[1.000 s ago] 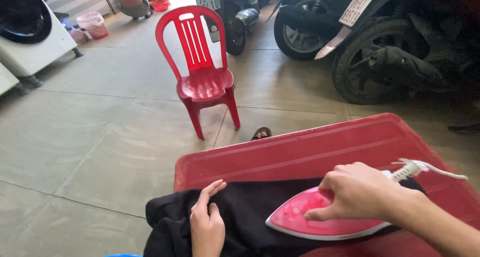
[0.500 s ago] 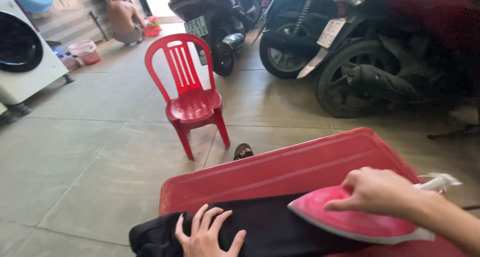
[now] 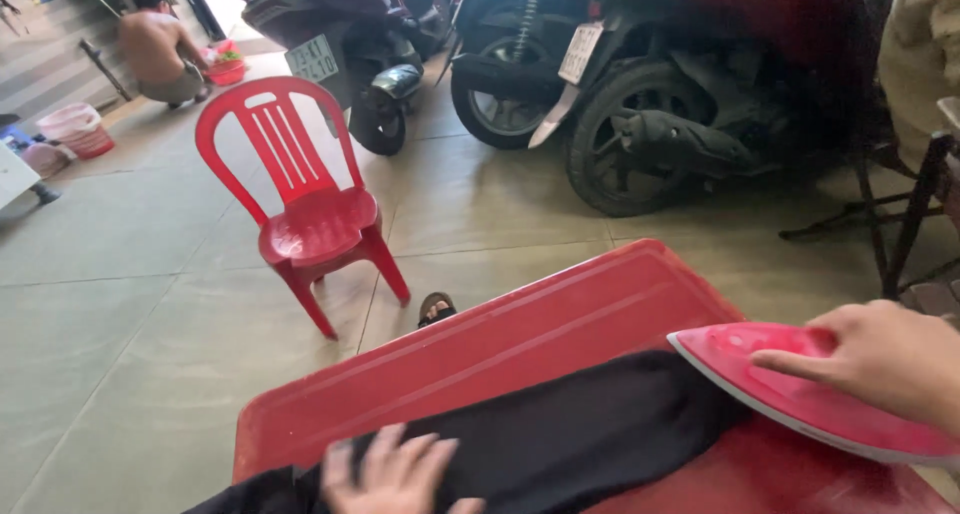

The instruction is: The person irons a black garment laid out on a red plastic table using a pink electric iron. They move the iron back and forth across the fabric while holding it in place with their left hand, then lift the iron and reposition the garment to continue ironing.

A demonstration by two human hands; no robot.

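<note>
The pink-red plastic iron (image 3: 800, 399) has been slid rightward off most of the black cloth garment (image 3: 560, 439) on the red worktop (image 3: 500, 349). It is gripped by the right hand (image 3: 880, 369); the garment is pressed flat by the spread, empty left hand (image 3: 395, 474), so that stretch appears finished.

Two number plates are the only signs here. A pale rectangular plate (image 3: 314, 60) with dark characters hangs at the tail of the dark scooter (image 3: 340, 34) behind the red chair. Another white plate (image 3: 579, 53), narrower and tilted, sits above the rear wheel of the middle motorbike (image 3: 640, 114).
</note>
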